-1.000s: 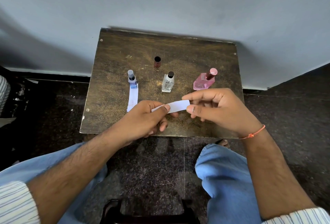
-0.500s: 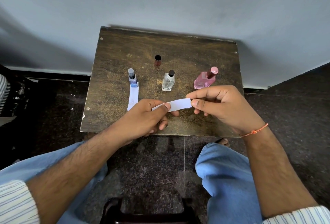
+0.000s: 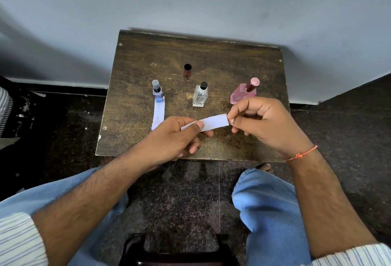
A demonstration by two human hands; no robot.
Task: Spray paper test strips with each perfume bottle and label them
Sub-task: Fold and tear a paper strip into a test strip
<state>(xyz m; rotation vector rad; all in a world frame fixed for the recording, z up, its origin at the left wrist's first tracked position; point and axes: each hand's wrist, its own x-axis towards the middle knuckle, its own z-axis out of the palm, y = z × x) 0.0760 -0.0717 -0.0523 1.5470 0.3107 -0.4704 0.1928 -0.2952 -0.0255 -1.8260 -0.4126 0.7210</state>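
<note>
Over the worn brown wooden table (image 3: 135,117), the white paper test strip (image 3: 213,122) has barely shifted: left hand (image 3: 171,138) and right hand (image 3: 266,123) still pinch its ends, each grip narrow, so spraying remains undone.

Single head-worn view, wide-angle, looking forward and steeply down from above a seated person's lap. Faces a small wooden table (image 3: 131,104) pushed against a pale wall (image 3: 190,1), table roughly centred in the upper middle. Close enough to fill the lower half with both forearms and knees; left hand (image 3: 171,138) and right hand (image 3: 264,126) sit near frame centre, over the table's near edge. Straight lines bow toward the edges, probably lens distortion. Dark floor (image 3: 179,198) on either side. No second view to overlap with.
</note>
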